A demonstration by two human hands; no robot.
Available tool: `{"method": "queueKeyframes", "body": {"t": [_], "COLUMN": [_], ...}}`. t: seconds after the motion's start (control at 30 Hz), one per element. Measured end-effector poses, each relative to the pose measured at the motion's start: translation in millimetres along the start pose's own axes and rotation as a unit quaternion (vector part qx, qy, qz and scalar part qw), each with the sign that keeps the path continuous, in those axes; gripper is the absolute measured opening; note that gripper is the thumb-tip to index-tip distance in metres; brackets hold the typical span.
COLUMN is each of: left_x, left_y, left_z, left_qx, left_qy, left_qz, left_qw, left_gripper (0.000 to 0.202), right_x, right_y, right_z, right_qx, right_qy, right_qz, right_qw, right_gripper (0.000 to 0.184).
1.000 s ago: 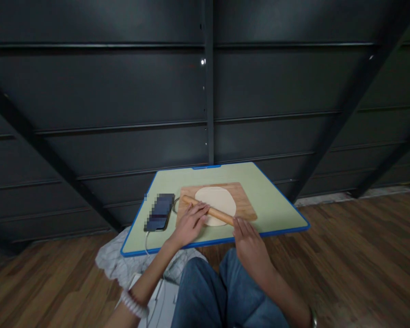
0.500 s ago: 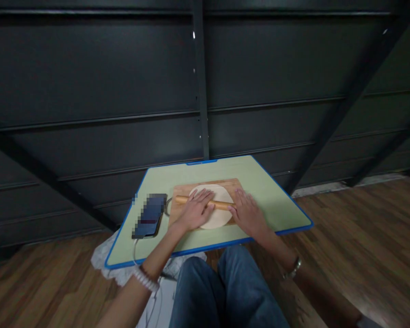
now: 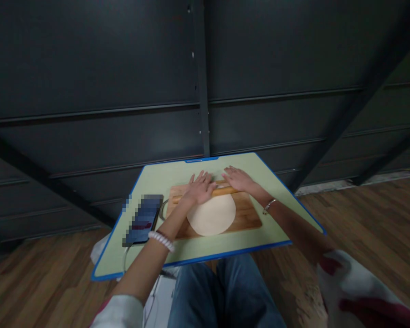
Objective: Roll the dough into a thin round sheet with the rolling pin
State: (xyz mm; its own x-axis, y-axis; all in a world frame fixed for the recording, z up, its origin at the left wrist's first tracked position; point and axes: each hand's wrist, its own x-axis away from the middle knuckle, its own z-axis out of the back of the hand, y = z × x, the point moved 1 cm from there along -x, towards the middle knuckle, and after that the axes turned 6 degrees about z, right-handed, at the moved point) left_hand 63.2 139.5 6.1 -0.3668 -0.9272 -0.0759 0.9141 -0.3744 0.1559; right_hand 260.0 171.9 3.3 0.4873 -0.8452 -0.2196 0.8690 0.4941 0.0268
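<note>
A flat, round sheet of pale dough lies on a wooden cutting board. Across its far edge runs a thin wooden rolling pin. My left hand rests palm-down over the left part of the pin, fingers stretched forward past it. Over the right part lies my right hand, also with its fingers stretched out and pointing away. Both hands press on the pin without their fingers wrapped round it. The dough's far edge is partly hidden beneath the pin and hands.
The board stands on a small pale-green table with a blue rim. A phone, partly pixelated, lies left of the board with a cable beside it. A dark panelled wall rises behind the table. My knees are below its near edge.
Both hands and the rolling pin have moved away from me, from the dough's middle to its far edge. More of the near dough now shows. The view has tilted slightly.
</note>
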Motion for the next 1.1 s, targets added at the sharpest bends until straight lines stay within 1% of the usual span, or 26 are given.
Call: {"method": "queueKeyframes", "body": {"t": [0.1,0.2,0.27,0.33,0.47,0.57,0.67,0.8,0.9,0.97,1.1], "left_x": [-10.6,-12.0,-8.5,-3.2,8.1,18.4,34.5,67.8,96.9,115.4,146.8], "left_y": [-4.6,-5.5,-3.6,-0.9,3.5,5.9,7.7,9.6,13.8,20.0,42.8], "left_z": [1.8,3.0,3.2,2.7,0.2,-0.6,1.1,3.8,5.4,7.0,9.1], "left_qx": [-0.001,-0.005,-0.009,-0.017,-0.033,-0.032,-0.030,-0.023,-0.023,-0.027,-0.044], "left_qy": [-0.003,0.002,0.013,0.031,0.060,0.058,0.061,0.081,0.088,0.084,0.086], "left_qz": [0.050,0.084,0.078,0.060,0.041,0.027,0.009,-0.016,-0.022,-0.018,-0.002], "left_qw": [0.999,0.996,0.997,0.998,0.997,0.997,0.998,0.996,0.996,0.996,0.995], "left_gripper": [0.065,0.068,0.064,0.058,0.051,0.050,0.048,0.047,0.048,0.050,0.055], "right_x": [-13.6,-10.8,0.9,18.7,58.4,81.0,96.5,112.3,119.9,121.0,113.2], "right_y": [5.3,4.7,-0.5,-10.0,-39.3,-63.0,-81.1,-91.8,-90.4,-86.2,-74.7], "right_z": [-2.5,-2.5,-0.4,2.3,8.4,14.1,20.2,23.2,20.9,18.4,15.4], "right_qx": [-0.023,-0.027,-0.016,-0.005,0.018,0.018,0.015,-0.002,-0.033,-0.059,-0.109], "right_qy": [-0.032,-0.028,-0.004,0.025,0.085,0.114,0.131,0.128,0.124,0.120,0.093], "right_qz": [0.016,0.007,-0.008,-0.027,-0.050,-0.069,-0.067,-0.020,0.011,0.026,0.039], "right_qw": [0.999,0.999,1.000,0.999,0.995,0.991,0.989,0.992,0.992,0.991,0.989], "right_gripper": [0.047,0.046,0.047,0.050,0.051,0.049,0.046,0.043,0.041,0.040,0.039]}}
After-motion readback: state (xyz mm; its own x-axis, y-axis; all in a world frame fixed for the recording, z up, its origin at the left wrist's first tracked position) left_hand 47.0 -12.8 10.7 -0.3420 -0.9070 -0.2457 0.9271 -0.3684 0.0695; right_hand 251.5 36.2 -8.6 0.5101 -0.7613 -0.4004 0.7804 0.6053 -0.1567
